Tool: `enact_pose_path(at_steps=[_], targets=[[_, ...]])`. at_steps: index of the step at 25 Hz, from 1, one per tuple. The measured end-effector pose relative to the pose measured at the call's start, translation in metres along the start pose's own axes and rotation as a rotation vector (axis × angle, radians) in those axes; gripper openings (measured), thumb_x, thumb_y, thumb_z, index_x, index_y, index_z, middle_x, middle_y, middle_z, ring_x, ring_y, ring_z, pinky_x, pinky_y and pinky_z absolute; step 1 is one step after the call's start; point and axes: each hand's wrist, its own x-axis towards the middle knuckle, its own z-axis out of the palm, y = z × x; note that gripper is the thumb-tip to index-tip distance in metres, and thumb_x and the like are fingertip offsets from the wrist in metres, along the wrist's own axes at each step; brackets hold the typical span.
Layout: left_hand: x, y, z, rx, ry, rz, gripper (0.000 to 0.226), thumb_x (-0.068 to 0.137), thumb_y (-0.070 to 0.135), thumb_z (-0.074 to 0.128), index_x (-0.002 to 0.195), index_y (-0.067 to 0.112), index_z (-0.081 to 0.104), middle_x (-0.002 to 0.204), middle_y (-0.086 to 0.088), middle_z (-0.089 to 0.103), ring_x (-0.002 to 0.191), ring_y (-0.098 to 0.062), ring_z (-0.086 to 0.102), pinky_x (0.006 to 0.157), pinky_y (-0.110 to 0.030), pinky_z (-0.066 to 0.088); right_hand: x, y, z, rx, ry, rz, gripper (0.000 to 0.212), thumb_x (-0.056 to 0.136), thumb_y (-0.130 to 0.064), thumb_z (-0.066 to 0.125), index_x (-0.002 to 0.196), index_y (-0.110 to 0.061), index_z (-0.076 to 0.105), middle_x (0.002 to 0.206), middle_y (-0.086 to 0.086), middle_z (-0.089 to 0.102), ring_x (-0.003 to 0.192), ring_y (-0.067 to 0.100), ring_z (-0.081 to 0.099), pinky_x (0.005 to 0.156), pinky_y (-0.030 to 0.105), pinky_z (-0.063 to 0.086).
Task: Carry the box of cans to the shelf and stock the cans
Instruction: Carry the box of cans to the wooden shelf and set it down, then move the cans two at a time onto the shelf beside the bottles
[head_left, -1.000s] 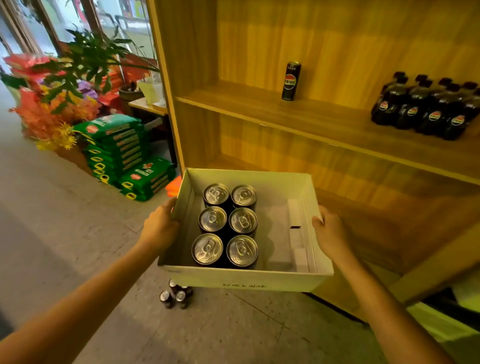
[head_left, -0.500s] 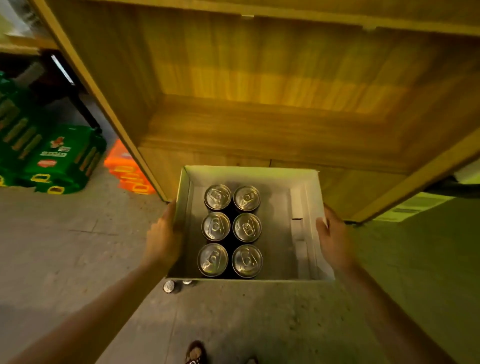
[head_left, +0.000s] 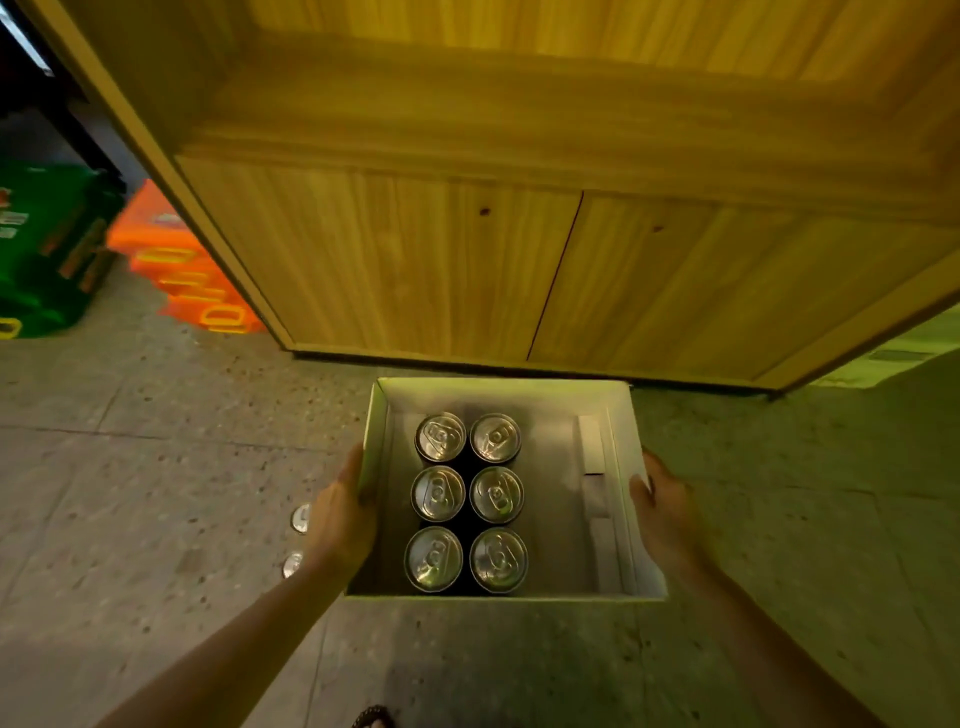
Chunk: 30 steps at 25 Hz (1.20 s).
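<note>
An open white cardboard box (head_left: 621, 415) is low over the floor, just in front of the wooden shelf unit (head_left: 447, 270). Several dark cans with silver tops (head_left: 467, 499) stand upright in two rows in its left half; the right half is bare. My left hand (head_left: 337, 519) grips the box's left wall and my right hand (head_left: 667, 514) grips its right wall. Only the shelf unit's lowest board and base panels show; the upper shelves are out of view.
Two small bottle tops (head_left: 300, 518) stand on the floor just left of my left hand. Orange packs (head_left: 182, 270) and green packs (head_left: 47, 244) are stacked on the floor at the left of the shelf unit. A sandalled toe (head_left: 371, 717) shows at the bottom edge.
The box has come down from chest height toward the floor, both hands still on it. My view has tilted downward, so the upper shelves, the lone can and the bottles have left the frame.
</note>
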Motion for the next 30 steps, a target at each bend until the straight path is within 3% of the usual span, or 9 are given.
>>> enact_pose_path(at_steps=[4, 9, 12, 18, 24, 27, 29, 30], targets=[[0.059, -0.075, 0.063, 0.082, 0.011, 0.050, 0.061, 0.089, -0.005, 0.036, 0.143, 0.022, 0.025, 0.119, -0.022, 0.060, 0.102, -0.038, 0.060, 0.085, -0.051, 0.053, 0.033, 0.059, 0.102, 0.020, -0.017, 0.021, 0.042, 0.096, -0.013, 0.039, 0.138, -0.009, 0.037, 0.133, 0.018, 0.053, 0.118, 0.033, 0.054, 0.098, 0.039, 0.043], [0.124, -0.151, 0.129, 0.135, 0.013, 0.141, 0.059, 0.089, -0.005, 0.037, 0.143, 0.015, 0.024, 0.116, -0.022, 0.062, 0.100, -0.037, 0.061, 0.082, -0.043, 0.050, 0.069, 0.122, 0.209, 0.032, 0.022, 0.018, 0.040, 0.096, -0.013, 0.040, 0.136, -0.008, 0.041, 0.136, 0.016, 0.052, 0.121, 0.032, 0.052, 0.099, 0.037, 0.041], [0.145, -0.185, 0.159, 0.147, 0.033, 0.168, 0.053, 0.091, -0.001, 0.037, 0.141, 0.014, 0.028, 0.116, -0.023, 0.062, 0.100, -0.039, 0.061, 0.083, -0.047, 0.049, 0.080, 0.149, 0.249, 0.060, 0.035, 0.008, 0.040, 0.096, -0.012, 0.039, 0.135, -0.008, 0.042, 0.134, 0.014, 0.053, 0.119, 0.031, 0.053, 0.098, 0.033, 0.040], [0.150, -0.223, 0.193, 0.152, 0.042, 0.193, 0.049, 0.091, 0.000, 0.036, 0.138, 0.014, 0.033, 0.117, -0.021, 0.063, 0.103, -0.040, 0.061, 0.087, -0.049, 0.048, 0.079, 0.188, 0.293, 0.058, 0.030, 0.016, 0.041, 0.096, -0.014, 0.039, 0.136, -0.012, 0.040, 0.136, 0.014, 0.052, 0.121, 0.032, 0.051, 0.101, 0.041, 0.040], [0.157, -0.239, 0.206, 0.180, 0.045, 0.189, 0.053, 0.090, -0.001, 0.037, 0.140, 0.016, 0.029, 0.113, -0.023, 0.065, 0.098, -0.041, 0.062, 0.085, -0.050, 0.050, 0.080, 0.203, 0.305, 0.068, 0.040, 0.012, 0.039, 0.095, -0.013, 0.040, 0.134, -0.010, 0.043, 0.131, 0.015, 0.055, 0.117, 0.031, 0.054, 0.095, 0.035, 0.041], [0.156, -0.240, 0.206, 0.187, 0.021, 0.202, 0.065, 0.089, 0.003, 0.045, 0.145, 0.018, 0.016, 0.130, -0.023, 0.054, 0.111, -0.040, 0.056, 0.094, -0.050, 0.047, 0.083, 0.200, 0.302, -0.003, 0.079, 0.023, 0.050, 0.092, -0.016, 0.049, 0.139, -0.012, 0.033, 0.141, 0.016, 0.046, 0.126, 0.034, 0.047, 0.102, 0.046, 0.040], [0.154, -0.233, 0.202, 0.208, 0.142, 0.373, 0.076, 0.084, 0.004, 0.057, 0.146, 0.012, 0.013, 0.147, -0.017, 0.035, 0.130, -0.033, 0.040, 0.104, -0.040, 0.036, 0.085, 0.189, 0.294, -0.104, 0.253, -0.156, 0.054, 0.086, -0.017, 0.059, 0.135, -0.010, 0.039, 0.137, 0.015, 0.048, 0.123, 0.033, 0.047, 0.098, 0.044, 0.042], [0.157, -0.226, 0.199, 0.189, 0.184, 0.492, 0.076, 0.081, 0.002, 0.060, 0.144, 0.012, 0.018, 0.147, -0.015, 0.034, 0.130, -0.030, 0.039, 0.103, -0.035, 0.035, 0.087, 0.179, 0.291, -0.114, 0.284, -0.299, 0.049, 0.083, -0.016, 0.062, 0.129, -0.009, 0.046, 0.129, 0.014, 0.054, 0.116, 0.030, 0.052, 0.094, 0.041, 0.045]])
